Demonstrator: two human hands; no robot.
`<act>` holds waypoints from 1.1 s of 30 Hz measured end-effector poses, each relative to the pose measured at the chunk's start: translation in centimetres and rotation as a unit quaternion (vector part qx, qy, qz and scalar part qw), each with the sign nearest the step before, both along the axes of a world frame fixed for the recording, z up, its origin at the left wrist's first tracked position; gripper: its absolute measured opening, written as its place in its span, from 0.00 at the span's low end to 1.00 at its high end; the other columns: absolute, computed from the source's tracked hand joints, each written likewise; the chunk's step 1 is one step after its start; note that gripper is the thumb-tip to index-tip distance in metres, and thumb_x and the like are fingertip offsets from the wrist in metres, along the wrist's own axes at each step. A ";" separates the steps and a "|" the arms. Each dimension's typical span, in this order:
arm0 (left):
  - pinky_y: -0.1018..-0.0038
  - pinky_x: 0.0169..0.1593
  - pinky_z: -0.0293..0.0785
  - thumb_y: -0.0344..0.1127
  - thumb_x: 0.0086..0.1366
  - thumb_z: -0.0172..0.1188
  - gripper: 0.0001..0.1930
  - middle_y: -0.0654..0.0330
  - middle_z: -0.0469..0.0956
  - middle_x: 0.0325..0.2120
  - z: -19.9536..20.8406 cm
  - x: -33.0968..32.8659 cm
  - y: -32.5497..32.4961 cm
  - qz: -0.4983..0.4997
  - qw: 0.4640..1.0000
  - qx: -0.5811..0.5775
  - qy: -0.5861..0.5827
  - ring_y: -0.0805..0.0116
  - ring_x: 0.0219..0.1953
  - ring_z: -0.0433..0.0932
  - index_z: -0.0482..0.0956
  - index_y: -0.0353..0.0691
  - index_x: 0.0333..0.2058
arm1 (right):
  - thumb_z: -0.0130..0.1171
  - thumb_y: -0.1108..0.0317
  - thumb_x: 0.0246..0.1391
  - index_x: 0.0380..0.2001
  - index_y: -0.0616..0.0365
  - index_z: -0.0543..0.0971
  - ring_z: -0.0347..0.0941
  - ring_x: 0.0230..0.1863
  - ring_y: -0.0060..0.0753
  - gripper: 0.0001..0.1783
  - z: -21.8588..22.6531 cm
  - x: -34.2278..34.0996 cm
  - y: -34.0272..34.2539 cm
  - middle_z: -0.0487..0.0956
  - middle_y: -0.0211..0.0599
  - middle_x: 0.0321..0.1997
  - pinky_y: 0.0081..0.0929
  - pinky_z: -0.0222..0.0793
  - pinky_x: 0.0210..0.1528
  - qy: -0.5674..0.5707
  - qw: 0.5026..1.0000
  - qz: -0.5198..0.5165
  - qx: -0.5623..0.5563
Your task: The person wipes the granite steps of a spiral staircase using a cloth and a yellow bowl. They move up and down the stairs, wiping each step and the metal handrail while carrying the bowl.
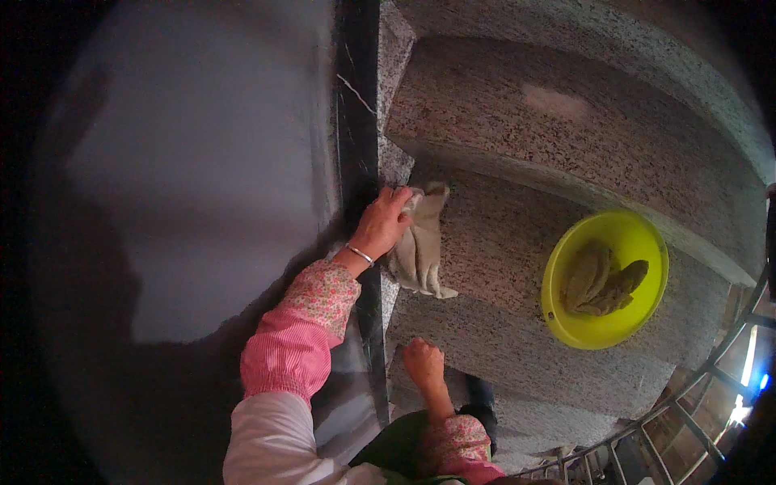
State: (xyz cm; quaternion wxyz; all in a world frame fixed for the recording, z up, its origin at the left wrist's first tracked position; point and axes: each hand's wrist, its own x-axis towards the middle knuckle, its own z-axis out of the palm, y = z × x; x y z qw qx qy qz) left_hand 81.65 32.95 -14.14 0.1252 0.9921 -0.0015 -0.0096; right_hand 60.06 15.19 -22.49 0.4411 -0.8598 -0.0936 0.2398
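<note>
A greyish-beige cloth [422,246] hangs in folds from my left hand [382,222], whose fingers are closed on its upper part. My left hand holds it against the speckled stone edging beside the dark skirting, at the left end of a stair step. Lower down, my right hand [423,364] is curled into a fist over the steps, apart from the cloth, with nothing seen in it. A yellow-green plastic basin [558,319] stands on the steps to the right. Inside it lies a crumpled brownish cloth [596,283].
Speckled granite steps [517,105] rise toward the top of the view. A grey wall [194,162] with a black, white-veined skirting [356,105] borders them on the left. A metal railing [687,420] curves along the lower right.
</note>
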 end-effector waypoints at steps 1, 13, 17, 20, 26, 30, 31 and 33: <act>0.59 0.41 0.72 0.26 0.50 0.59 0.23 0.51 0.69 0.41 1.4 0.6 -1.0 0.004 0.999 -0.026 -0.031 0.46 0.40 0.73 0.69 0.45 0.47 | 0.50 0.63 0.49 0.21 0.58 0.74 0.75 0.26 0.56 0.11 -0.3 0.2 0.0 0.77 0.50 0.22 0.50 0.72 0.32 -0.009 1.000 -0.008 0.010; 0.62 0.39 0.74 0.27 0.57 0.49 0.06 0.51 0.75 0.34 3.7 21.5 1.9 -0.067 0.938 0.253 -0.226 0.51 0.39 0.75 0.73 0.37 0.34 | 0.49 0.61 0.48 0.24 0.55 0.74 0.75 0.28 0.55 0.10 -1.6 -2.7 2.1 0.77 0.49 0.25 0.53 0.69 0.33 0.113 0.992 0.057 -0.007; 0.58 0.36 0.74 0.23 0.53 0.49 0.10 0.47 0.74 0.30 2.7 21.9 2.3 -0.093 0.957 0.170 -0.214 0.46 0.34 0.75 0.70 0.33 0.36 | 0.49 0.61 0.48 0.24 0.55 0.75 0.75 0.28 0.55 0.10 -2.7 -3.2 2.4 0.78 0.49 0.24 0.52 0.70 0.32 0.090 0.995 0.051 -0.007; 0.61 0.35 0.76 0.27 0.58 0.48 0.05 0.47 0.76 0.29 3.5 19.4 -0.6 -0.044 0.967 0.216 -0.131 0.48 0.31 0.78 0.72 0.34 0.32 | 0.50 0.61 0.47 0.22 0.56 0.74 0.75 0.26 0.56 0.10 -3.8 -2.5 1.8 0.77 0.50 0.22 0.52 0.70 0.30 0.067 0.997 0.032 0.004; 0.53 0.38 0.71 0.26 0.54 0.50 0.08 0.42 0.76 0.29 3.4 6.4 1.5 0.020 0.997 0.056 0.057 0.41 0.35 0.75 0.69 0.36 0.35 | 0.52 0.63 0.47 0.18 0.59 0.73 0.74 0.24 0.58 0.11 -2.1 -0.6 1.3 0.76 0.52 0.19 0.52 0.70 0.28 0.039 0.999 0.015 0.005; 0.69 0.49 0.67 0.28 0.58 0.51 0.15 0.54 0.74 0.40 4.8 -5.3 -0.4 0.175 0.947 -0.194 -0.185 0.62 0.44 0.73 0.69 0.38 0.46 | 0.51 0.65 0.47 0.18 0.61 0.72 0.75 0.26 0.58 0.11 -1.6 -0.4 0.6 0.76 0.53 0.21 0.51 0.71 0.30 -0.003 0.998 -0.031 0.058; 0.70 0.52 0.64 0.28 0.59 0.52 0.16 0.60 0.70 0.44 5.8 -7.4 -0.2 0.158 0.929 -0.216 -0.257 0.67 0.47 0.69 0.68 0.38 0.47 | 0.51 0.65 0.47 0.19 0.61 0.72 0.75 0.26 0.58 0.11 -1.1 -0.5 0.4 0.76 0.53 0.21 0.51 0.70 0.30 -0.001 0.998 -0.023 0.058; 0.72 0.52 0.64 0.26 0.59 0.51 0.19 0.60 0.69 0.44 8.7 -9.7 -1.9 0.207 0.858 -0.307 -0.357 0.69 0.46 0.68 0.65 0.39 0.50 | 0.51 0.65 0.47 0.20 0.60 0.72 0.74 0.27 0.59 0.10 -1.1 -0.1 -0.3 0.76 0.54 0.22 0.52 0.70 0.31 0.015 0.999 -0.009 0.042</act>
